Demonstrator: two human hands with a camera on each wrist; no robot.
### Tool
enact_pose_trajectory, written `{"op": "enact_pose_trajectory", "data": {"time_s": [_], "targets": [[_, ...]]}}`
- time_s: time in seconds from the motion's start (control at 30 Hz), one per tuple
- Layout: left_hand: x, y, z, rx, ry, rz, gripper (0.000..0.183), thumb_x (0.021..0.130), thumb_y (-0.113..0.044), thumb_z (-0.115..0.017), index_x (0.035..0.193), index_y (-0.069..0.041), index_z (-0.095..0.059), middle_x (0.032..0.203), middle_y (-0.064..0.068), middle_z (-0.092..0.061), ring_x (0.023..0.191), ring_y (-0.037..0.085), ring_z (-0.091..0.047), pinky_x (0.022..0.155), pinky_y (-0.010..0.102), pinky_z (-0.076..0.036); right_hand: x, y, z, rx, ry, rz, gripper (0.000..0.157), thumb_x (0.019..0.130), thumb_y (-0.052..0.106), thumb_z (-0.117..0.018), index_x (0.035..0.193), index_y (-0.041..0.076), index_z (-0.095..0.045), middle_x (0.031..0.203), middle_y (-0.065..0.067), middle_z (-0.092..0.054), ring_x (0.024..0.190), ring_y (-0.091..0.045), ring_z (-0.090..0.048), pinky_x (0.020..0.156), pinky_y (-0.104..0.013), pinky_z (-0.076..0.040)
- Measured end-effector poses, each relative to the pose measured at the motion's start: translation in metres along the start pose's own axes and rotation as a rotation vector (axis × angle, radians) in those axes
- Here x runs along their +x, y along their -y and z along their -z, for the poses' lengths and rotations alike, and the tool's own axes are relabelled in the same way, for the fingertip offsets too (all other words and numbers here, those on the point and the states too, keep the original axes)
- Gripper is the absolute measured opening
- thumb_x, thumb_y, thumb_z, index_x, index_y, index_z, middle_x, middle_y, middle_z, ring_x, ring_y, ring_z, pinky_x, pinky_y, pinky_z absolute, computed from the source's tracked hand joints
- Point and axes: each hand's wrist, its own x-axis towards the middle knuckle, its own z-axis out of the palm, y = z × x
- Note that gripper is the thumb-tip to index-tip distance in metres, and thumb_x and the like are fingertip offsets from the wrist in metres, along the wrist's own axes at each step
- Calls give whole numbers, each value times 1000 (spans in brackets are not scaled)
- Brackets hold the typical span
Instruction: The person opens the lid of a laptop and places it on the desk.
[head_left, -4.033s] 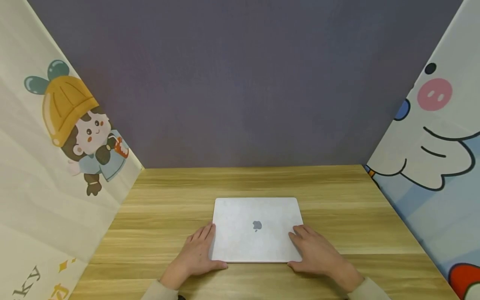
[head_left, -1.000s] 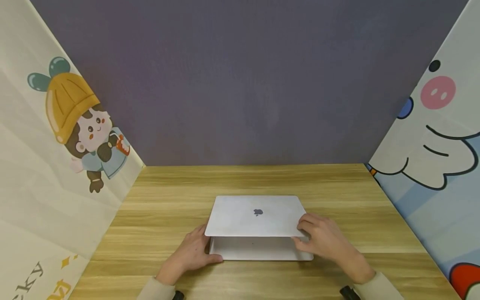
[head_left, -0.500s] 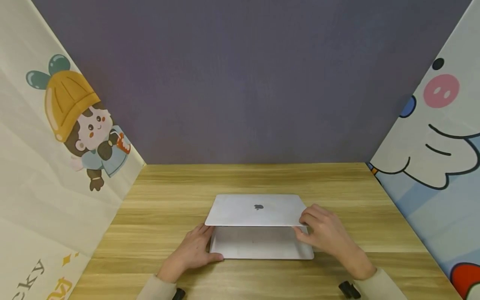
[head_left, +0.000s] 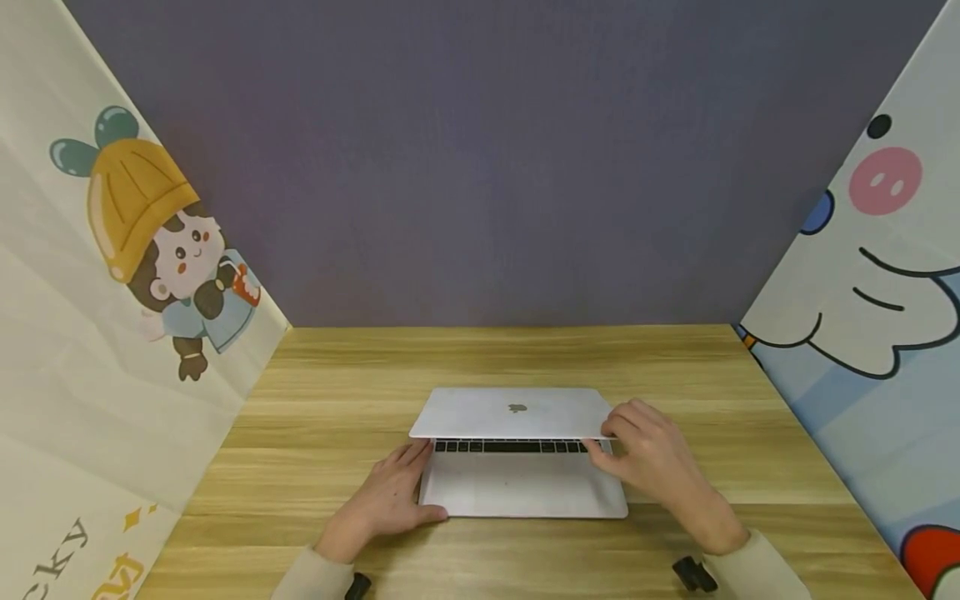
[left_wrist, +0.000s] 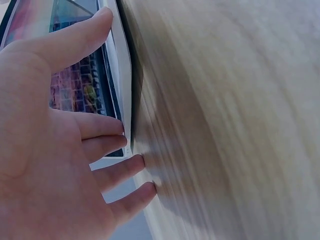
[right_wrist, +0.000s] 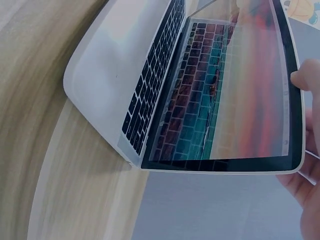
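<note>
Behind the counter (head_left: 510, 358) we see a dark grey wall (head_left: 480, 167). On the counter's near middle lies a silver laptop (head_left: 517, 487), its lid (head_left: 465, 417) partly raised. Our right hand (head_left: 656, 458) pinches the lid's right corner; our left hand (head_left: 386, 504), fingers extended, touches the base's left side. The lid bears a small logo (head_left: 517, 408).

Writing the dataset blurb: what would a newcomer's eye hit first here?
Probably the partly open silver laptop on the wooden table, its lid pinched by the right hand. Next, the yellow-hatted cartoon figure at the head view's left and the pink snout at its right.
</note>
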Motion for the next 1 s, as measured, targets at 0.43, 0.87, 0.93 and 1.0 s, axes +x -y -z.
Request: {"op": "enact_pose_trajectory", "data": {"time_s": [0.43,0.87,0.93,1.0], "targets": [[1,-4,2,-1,17,6,104,78,-61,-78,149,7,-44,160,21,-36,141,48,-38,108,66,-37,4,1,-3,-51,-47,-43,46,95,43,-60,69,6,-66,69,-2,-63,62,-18,-56,51,-31,-50],[1,-8,6,-8,24,19,103,76,-58,-80,147,8,-45,159,23,-37,140,49,-38,110,67,-35,18,0,-5,-106,-98,-99,45,94,41,-62,70,3,-68,73,-6,-64,64,-21,-55,54,-35,-47],[1,-8,6,-7,26,18,104,76,-58,-80,148,8,-45,159,23,-36,140,49,-38,110,67,-35,20,0,-5,-113,-110,-107,44,93,40,-62,70,3,-67,72,-6,-63,63,-22,-55,53,-36,-46],[1,-9,6,-8,29,18,104,76,-58,-80,148,8,-44,159,22,-35,140,49,-38,109,68,-34,22,0,-4,-117,-112,-121,43,93,39,-62,70,2,-67,73,-7,-63,63,-24,-54,53,-37,-45]]}}
